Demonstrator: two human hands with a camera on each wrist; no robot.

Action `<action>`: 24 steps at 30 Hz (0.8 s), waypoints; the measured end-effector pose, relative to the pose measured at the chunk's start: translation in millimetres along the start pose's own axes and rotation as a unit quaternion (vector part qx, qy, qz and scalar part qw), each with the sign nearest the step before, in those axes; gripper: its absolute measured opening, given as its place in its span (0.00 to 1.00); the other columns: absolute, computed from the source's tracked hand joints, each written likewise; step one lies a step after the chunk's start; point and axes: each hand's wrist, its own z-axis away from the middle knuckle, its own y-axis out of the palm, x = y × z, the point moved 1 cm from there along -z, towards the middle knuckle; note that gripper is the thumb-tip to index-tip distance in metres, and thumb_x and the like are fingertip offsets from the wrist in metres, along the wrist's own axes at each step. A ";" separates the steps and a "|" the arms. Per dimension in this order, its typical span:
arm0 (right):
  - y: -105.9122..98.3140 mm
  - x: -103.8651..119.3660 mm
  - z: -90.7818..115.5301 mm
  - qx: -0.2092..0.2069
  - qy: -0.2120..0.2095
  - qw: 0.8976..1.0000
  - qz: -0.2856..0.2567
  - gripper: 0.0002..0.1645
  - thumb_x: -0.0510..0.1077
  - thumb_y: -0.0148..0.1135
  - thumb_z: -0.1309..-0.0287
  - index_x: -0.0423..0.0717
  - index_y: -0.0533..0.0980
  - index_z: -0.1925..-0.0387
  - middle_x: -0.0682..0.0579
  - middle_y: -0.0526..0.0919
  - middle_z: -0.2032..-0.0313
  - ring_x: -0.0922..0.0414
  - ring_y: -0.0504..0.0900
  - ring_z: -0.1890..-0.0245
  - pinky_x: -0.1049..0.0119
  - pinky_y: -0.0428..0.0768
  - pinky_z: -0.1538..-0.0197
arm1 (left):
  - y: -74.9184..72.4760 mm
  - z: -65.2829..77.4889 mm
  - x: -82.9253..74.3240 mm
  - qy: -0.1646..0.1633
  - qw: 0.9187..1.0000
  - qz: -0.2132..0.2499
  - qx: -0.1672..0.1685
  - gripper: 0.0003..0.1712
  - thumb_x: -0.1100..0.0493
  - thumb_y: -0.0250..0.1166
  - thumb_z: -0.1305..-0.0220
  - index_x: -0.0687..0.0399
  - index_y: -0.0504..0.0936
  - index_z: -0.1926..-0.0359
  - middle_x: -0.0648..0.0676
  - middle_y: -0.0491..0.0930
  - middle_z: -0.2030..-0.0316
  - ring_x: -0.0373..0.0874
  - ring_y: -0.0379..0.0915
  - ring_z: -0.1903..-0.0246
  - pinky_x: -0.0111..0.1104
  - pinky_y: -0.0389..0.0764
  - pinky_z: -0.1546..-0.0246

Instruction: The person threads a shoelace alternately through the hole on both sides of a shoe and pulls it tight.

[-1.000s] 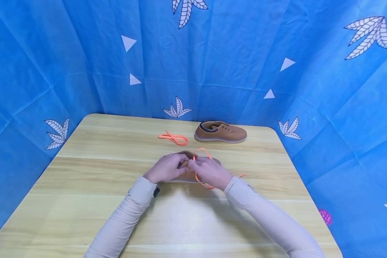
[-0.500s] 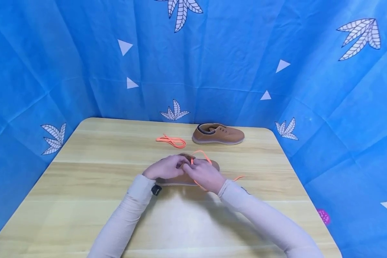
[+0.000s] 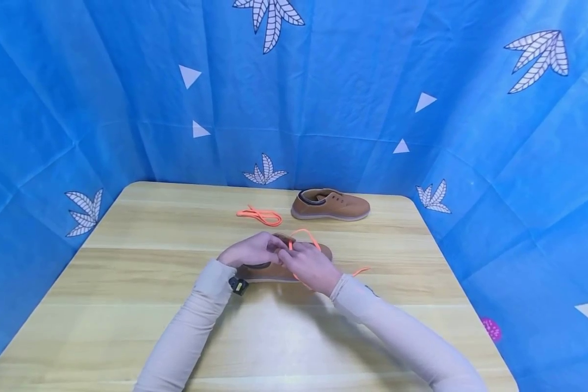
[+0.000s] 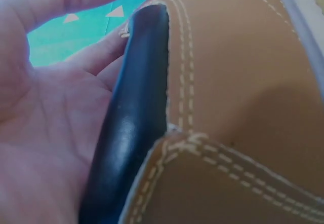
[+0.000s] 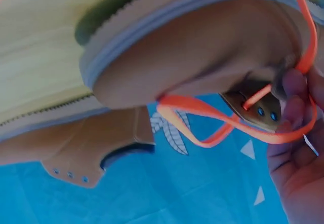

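A brown low shoe (image 3: 267, 274) with a dark collar lies sideways on the table, toe to the right. My left hand (image 3: 252, 253) holds it by the opening near the lace holes; in the left wrist view the palm (image 4: 45, 112) is beside the black padded collar (image 4: 134, 87). An orange shoelace (image 5: 202, 111) loops from one of the eyelets in the shoe's flap (image 5: 260, 113). My right hand (image 3: 314, 267) pinches this lace at the flap, fingertips close to those of the left. Its loose end reaches the table at the right. The hands cover most of the lacing.
Farther back stands a second brown shoe (image 3: 333, 206), its eyelets bare of lace. Left of it lies a folded orange shoelace (image 3: 261, 215). The wooden table (image 3: 103, 305) is bordered by a blue patterned curtain (image 3: 353, 81).
The right hand has moved slightly left, its fingertips nearer the left hand, and covers more of the near lace loop. The left wrist has turned a little. The head view has shifted slightly.
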 end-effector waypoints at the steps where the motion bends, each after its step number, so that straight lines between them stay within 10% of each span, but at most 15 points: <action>1: 0.6 0.1 0.2 0.001 0.002 1.000 -0.006 0.12 0.38 0.71 0.38 0.50 0.74 0.59 0.59 0.82 0.73 0.58 0.79 0.69 0.65 0.83 0.58 | 0.4 0.2 0.4 -0.001 1.000 0.002 -0.002 0.17 0.61 0.67 0.38 0.59 0.87 0.48 0.53 0.87 0.56 0.42 0.79 0.59 0.33 0.79 0.57; 6: 2.1 -0.4 -0.1 0.000 0.009 0.999 -0.037 0.15 0.35 0.71 0.40 0.48 0.74 0.57 0.58 0.83 0.73 0.57 0.81 0.68 0.64 0.84 0.57 | 1.3 2.0 -0.2 -0.012 1.000 0.012 -0.012 0.19 0.61 0.67 0.37 0.61 0.84 0.46 0.57 0.87 0.49 0.46 0.83 0.50 0.38 0.82 0.45; 13: -0.6 -1.5 -5.9 0.017 0.027 0.998 -0.055 0.30 0.42 0.73 0.38 0.42 0.73 0.37 0.57 0.86 0.73 0.57 0.83 0.69 0.63 0.84 0.63 | 0.0 3.5 2.1 -0.018 0.999 0.021 -0.018 0.11 0.59 0.65 0.38 0.54 0.89 0.56 0.47 0.82 0.67 0.41 0.70 0.70 0.31 0.67 0.70; 18: -3.1 -2.2 -8.5 0.037 0.052 0.994 -0.086 0.24 0.48 0.75 0.40 0.49 0.78 0.45 0.59 0.87 0.69 0.56 0.82 0.65 0.62 0.83 0.59 | -0.5 5.6 4.0 -0.015 0.999 0.029 -0.030 0.13 0.58 0.65 0.38 0.55 0.90 0.56 0.46 0.74 0.73 0.40 0.62 0.76 0.30 0.60 0.75; 24: -2.5 -29.3 18.6 0.015 0.162 0.949 -0.269 0.24 0.55 0.73 0.38 0.48 0.79 0.46 0.51 0.86 0.53 0.52 0.81 0.50 0.53 0.80 0.44 | 0.7 7.0 3.8 -0.007 0.999 0.026 -0.031 0.18 0.59 0.62 0.33 0.57 0.88 0.46 0.45 0.73 0.73 0.39 0.59 0.79 0.29 0.59 0.78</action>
